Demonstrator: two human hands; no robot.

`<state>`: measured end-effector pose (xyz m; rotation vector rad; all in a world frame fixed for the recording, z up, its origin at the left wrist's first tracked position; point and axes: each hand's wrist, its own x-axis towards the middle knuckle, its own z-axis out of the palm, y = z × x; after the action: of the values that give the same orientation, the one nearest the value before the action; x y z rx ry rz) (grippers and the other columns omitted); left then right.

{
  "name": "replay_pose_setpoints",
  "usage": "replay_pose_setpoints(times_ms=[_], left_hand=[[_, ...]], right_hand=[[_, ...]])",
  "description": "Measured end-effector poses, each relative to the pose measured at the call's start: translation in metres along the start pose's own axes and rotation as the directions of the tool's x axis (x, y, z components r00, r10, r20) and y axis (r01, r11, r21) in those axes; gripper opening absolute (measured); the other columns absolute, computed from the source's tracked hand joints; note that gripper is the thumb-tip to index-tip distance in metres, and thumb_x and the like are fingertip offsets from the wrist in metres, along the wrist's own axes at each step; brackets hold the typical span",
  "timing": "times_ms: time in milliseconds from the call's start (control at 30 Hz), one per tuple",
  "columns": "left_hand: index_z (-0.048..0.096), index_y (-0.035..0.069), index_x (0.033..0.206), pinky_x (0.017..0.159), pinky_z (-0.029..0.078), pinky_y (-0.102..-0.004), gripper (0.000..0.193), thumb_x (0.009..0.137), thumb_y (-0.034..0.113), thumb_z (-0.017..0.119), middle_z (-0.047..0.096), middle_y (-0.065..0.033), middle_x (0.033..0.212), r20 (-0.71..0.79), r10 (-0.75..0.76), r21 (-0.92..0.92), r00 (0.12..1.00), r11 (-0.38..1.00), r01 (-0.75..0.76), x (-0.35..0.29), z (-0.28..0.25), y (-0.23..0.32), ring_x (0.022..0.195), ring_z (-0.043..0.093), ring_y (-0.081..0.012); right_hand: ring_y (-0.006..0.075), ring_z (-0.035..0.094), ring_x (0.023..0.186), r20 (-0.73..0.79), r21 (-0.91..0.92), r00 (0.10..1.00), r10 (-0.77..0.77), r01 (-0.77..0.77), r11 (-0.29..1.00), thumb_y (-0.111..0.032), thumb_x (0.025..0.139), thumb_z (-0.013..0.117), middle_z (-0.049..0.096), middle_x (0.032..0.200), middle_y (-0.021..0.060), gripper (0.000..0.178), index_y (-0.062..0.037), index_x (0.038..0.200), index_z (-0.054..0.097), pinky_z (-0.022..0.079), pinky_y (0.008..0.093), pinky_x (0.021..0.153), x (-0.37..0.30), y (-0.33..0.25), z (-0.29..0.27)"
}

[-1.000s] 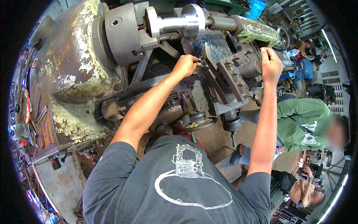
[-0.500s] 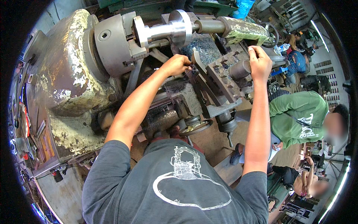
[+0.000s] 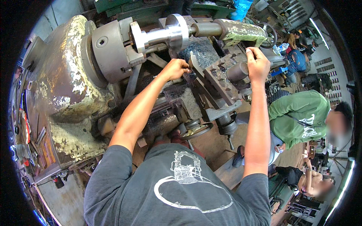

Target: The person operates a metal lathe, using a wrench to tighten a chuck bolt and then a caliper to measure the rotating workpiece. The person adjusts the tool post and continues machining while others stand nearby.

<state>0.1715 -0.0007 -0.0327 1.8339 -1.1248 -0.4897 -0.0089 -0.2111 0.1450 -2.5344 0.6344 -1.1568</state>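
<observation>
A lathe fills the upper part of the view. Its grey chuck (image 3: 109, 51) and tailstock (image 3: 241, 31) have a shiny flanged metal workpiece (image 3: 160, 35) between them. My left hand (image 3: 176, 69) is closed beside the tip of a long curved cutting tool (image 3: 198, 67), below the workpiece; whatever its fingers pinch is too small to make out. My right hand (image 3: 258, 67) is curled into a grip next to the round knob (image 3: 237, 71) of the tool post (image 3: 222, 77). What lies inside that grip is hidden by the fingers.
Below the tool post are a crank handle (image 3: 229, 132) and a handwheel (image 3: 197, 130). Metal chips (image 3: 201, 51) lie on the lathe bed. A person in a green hoodie (image 3: 298, 116) stands close on the right. Assorted tools (image 3: 41, 145) lie at the left.
The machine and the person in green sit slightly left and lower in the view. Both hands keep nearly the same places at the tool and tool post.
</observation>
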Motion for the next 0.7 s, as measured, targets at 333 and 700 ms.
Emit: replay_pose_setpoints(times_ms=[333,700], left_hand=[[0.072,-0.001,0.095,0.074,0.052,-0.0387,0.022,0.084,0.019,0.073,0.07,-0.0162,0.087,-0.099,0.026,0.096,0.995,0.995,-0.017,-0.003,0.0,-0.011,0.079,0.067,-0.026],[0.07,0.002,0.081,0.042,0.037,-0.0254,0.004,0.079,-0.001,0.069,0.061,-0.0013,0.063,0.097,-0.287,-0.279,0.953,0.911,0.302,0.008,-0.008,0.01,0.048,0.052,-0.0096]], right_hand=[[0.0312,0.069,0.072,-0.091,0.056,0.991,-0.097,0.102,0.993,-0.025,0.085,0.065,0.07,0.079,0.0127,0.017,-0.0105,0.086,0.073,0.053,0.0389,0.063,0.002,0.0,0.004],[0.0253,0.068,0.07,-0.02,0.531,0.987,0.158,-0.124,0.838,-0.015,0.076,0.07,0.069,0.074,0.0144,0.016,-0.0019,0.085,0.071,0.053,0.0369,0.065,-0.004,-0.034,-0.045]])
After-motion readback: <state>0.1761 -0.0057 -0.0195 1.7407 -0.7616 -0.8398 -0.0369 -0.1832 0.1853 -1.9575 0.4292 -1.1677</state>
